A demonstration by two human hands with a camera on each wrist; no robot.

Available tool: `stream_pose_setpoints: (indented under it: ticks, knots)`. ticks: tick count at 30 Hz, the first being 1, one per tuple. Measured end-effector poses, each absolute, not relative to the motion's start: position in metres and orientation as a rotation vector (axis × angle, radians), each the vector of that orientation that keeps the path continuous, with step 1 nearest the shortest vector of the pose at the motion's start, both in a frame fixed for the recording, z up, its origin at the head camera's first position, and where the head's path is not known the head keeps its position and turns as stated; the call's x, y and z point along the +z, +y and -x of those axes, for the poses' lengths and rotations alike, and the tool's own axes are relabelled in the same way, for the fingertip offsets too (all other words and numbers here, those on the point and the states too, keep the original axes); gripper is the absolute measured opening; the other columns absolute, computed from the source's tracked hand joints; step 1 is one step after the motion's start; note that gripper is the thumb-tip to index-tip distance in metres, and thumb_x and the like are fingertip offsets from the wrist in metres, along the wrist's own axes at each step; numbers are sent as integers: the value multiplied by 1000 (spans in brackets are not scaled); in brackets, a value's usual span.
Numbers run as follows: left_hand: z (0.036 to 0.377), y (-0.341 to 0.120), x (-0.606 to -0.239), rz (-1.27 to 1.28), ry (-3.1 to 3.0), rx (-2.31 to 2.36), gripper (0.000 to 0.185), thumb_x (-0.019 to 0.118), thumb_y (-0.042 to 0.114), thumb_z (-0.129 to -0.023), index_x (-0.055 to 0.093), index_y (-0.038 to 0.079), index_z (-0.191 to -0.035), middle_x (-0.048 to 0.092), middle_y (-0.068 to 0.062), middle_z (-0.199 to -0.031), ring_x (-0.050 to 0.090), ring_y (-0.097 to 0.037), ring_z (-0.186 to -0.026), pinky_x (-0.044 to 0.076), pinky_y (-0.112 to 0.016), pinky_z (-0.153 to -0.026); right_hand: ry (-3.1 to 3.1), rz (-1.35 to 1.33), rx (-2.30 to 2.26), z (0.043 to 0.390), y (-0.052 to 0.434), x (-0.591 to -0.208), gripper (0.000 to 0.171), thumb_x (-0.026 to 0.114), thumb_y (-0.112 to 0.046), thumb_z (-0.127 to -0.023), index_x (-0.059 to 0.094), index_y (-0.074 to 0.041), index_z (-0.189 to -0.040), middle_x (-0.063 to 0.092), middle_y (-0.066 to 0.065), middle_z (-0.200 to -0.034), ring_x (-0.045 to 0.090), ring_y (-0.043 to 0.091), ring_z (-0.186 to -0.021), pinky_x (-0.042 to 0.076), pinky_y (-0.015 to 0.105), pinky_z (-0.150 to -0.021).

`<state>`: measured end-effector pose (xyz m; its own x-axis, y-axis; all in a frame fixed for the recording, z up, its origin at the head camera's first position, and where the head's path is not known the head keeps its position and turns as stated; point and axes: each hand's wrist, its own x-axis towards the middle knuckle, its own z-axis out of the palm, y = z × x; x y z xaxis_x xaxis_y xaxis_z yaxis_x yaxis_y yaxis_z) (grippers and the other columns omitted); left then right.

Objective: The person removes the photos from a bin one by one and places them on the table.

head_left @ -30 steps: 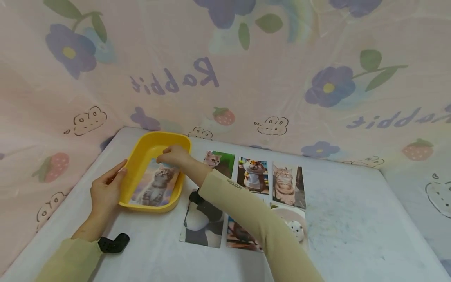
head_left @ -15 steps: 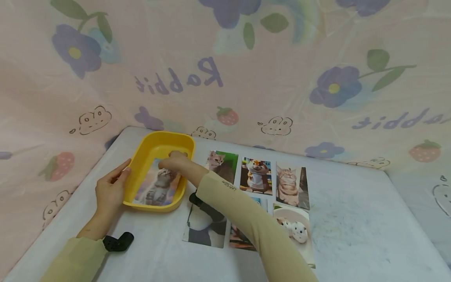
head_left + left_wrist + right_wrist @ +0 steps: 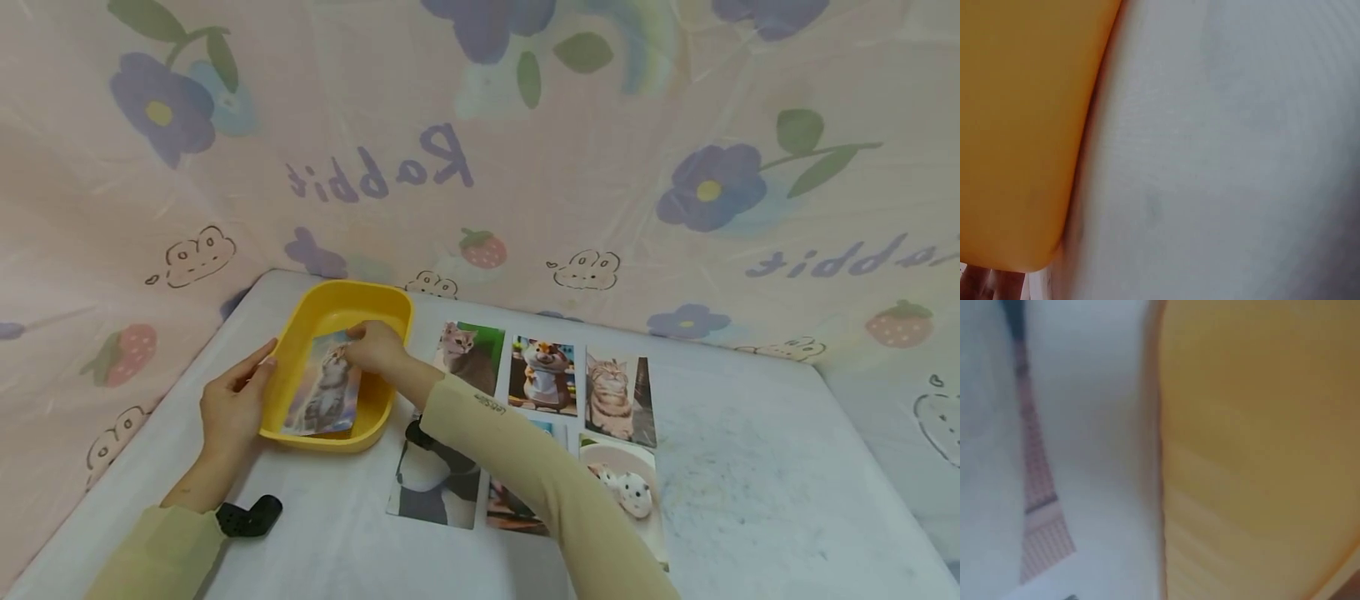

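At the left of the head view, a yellow plastic tray (image 3: 298, 333) stands on the white table. My left hand (image 3: 231, 412) holds its left side, fingertips at the rim. In the left wrist view the tray's outer wall (image 3: 1022, 131) fills the left, with fingers (image 3: 1005, 284) just past its lower end. Inside the tray, a photo card of a grey kitten (image 3: 327, 398) leans a little, and my right hand (image 3: 378, 348) pinches its upper right corner. Only the tray's yellow wall (image 3: 1241, 437) and a strip of another card (image 3: 1044, 506) show in the right wrist view.
Right of the tray lie two rows of animal photo cards: a cat on green (image 3: 471, 354), a hamster in an apron (image 3: 543, 375), a ginger cat (image 3: 611, 396), white hamsters (image 3: 626, 492) and a black-and-white picture (image 3: 435, 492). My right sleeve (image 3: 517, 450) covers part of the lower row.
The kitten card has shifted left within the tray, uncovering yellow floor on its right. My right hand has turned slightly and now pinches the card's corner. My left hand stays at the tray.
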<state>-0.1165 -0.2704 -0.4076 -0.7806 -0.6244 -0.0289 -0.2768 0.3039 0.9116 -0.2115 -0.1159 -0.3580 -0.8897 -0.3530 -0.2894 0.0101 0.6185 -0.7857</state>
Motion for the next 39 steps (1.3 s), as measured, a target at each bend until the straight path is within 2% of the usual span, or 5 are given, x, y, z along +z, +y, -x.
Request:
stream_pose_setpoints:
  ticks: [7, 11, 20, 31, 39]
  knots:
    - [117, -271, -408, -814, -2239, -1470, 37, 57, 39, -95, 59, 28, -130, 63, -3, -129, 47, 6, -86, 40, -5, -68, 2418, 313, -1271, 206, -110, -358, 43, 61, 4, -83, 65, -11, -123, 60, 6, -100, 37, 12, -62, 31, 23, -53]
    - [117, -271, -408, -815, -2248, -1469, 37, 57, 39, -95, 59, 29, -130, 64, 1, -126, 47, 6, -86, 40, -5, -67, 2460, 342, -1331, 204, -107, -361, 40, 62, 3, -82, 67, -12, -119, 53, 2, -86, 40, 12, -63, 33, 22, -53]
    - [117, -269, -408, -831, -2281, -1463, 37, 52, 40, -97, 57, 30, -132, 58, -7, -135, 47, 1, -93, 39, -4, -71, 2310, 365, -1722, 196, -99, -366, 20, 68, -8, -87, 70, -12, -107, 46, -5, -78, 37, 8, -61, 30, 20, -51]
    - [117, -267, -408, -833, -2300, -1457, 38, 53, 42, -96, 56, 31, -132, 57, -6, -136, 52, -13, -116, 43, -8, -84, 2231, 453, -2022, 199, -73, -360, 28, 68, -11, -88, 67, -14, -116, 50, -4, -82, 42, 8, -68, 35, 20, -57]
    - [117, -273, -407, -859, -2303, -1461, 38, 52, 44, -96, 56, 33, -133, 58, 0, -136, 51, -6, -114, 42, -9, -90, 2190, 534, -2126, 205, -42, -364, 35, 66, -5, -89, 63, -11, -123, 53, -1, -76, 44, 10, -63, 35, 22, -53]
